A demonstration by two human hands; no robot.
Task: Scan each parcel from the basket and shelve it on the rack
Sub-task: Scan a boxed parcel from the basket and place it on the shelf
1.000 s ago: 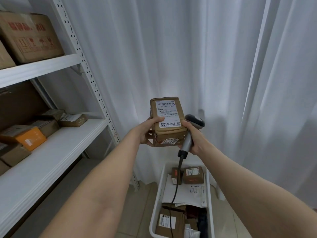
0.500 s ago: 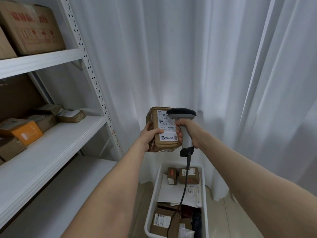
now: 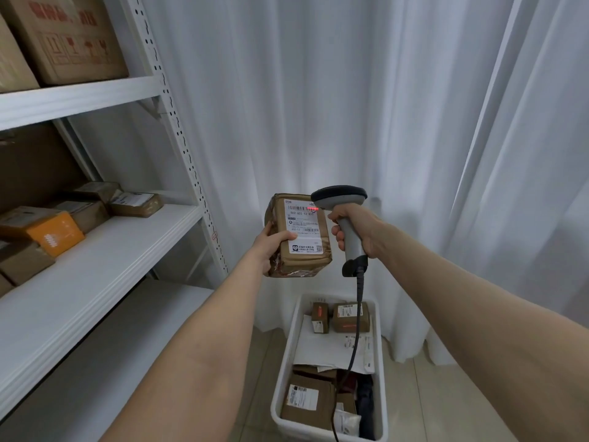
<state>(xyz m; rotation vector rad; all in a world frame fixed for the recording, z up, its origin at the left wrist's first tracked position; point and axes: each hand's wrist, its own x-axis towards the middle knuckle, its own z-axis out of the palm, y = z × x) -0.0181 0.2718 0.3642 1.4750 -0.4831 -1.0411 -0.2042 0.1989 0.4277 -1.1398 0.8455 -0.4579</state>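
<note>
A brown taped parcel [image 3: 302, 253] with a white shipping label is held upright in mid-air, gripped from its left side by my left hand [image 3: 269, 245]. My right hand [image 3: 353, 229] grips the handle of a grey barcode scanner [image 3: 339, 196], whose head points at the parcel's label. A red scan line glows on the barcode at the label's top right. The scanner's black cable hangs down into the white basket [image 3: 287, 355] on the floor, which holds several more parcels. The white rack [image 3: 105, 250] stands at the left.
The rack's middle shelf carries several brown boxes and an orange box [image 3: 52, 232] towards its back left. Big cartons [image 3: 70, 36] sit on the upper shelf. White curtains [image 3: 382, 106] hang behind. Tiled floor surrounds the basket.
The scanner swung from beside the parcel up over its label, and the red scan light now falls on the barcode. The parcel tilted slightly; the view shifted right.
</note>
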